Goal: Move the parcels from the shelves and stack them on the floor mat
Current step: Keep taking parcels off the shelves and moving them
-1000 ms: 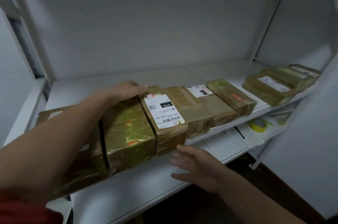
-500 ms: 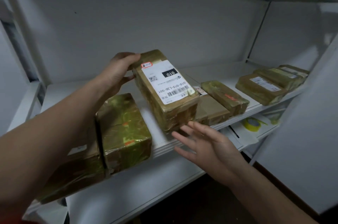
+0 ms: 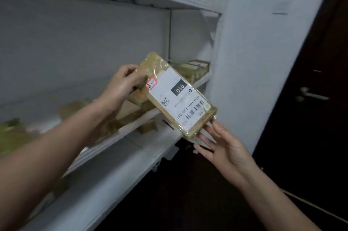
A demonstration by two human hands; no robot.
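Observation:
A brown taped parcel (image 3: 177, 97) with a white "010" label hangs tilted in the air in front of the white shelves. My left hand (image 3: 122, 87) grips its upper left end. My right hand (image 3: 222, 146) is spread under its lower right end, fingertips touching the bottom edge. More brown parcels (image 3: 131, 110) lie blurred on the middle shelf (image 3: 131, 130) behind my left arm, and others (image 3: 194, 69) sit at the shelf's far right end. The floor mat is out of view.
A white upright panel (image 3: 254, 61) closes the shelves on the right. Beyond it stands a dark door with a metal handle (image 3: 310, 95). A lower shelf (image 3: 116, 179) juts out below, and dark floor (image 3: 178, 202) lies beneath my arms.
The labelled parcel has come off the shelf and swung out to the right, held by my left hand. My right hand rose to meet its lower end. My view turned right.

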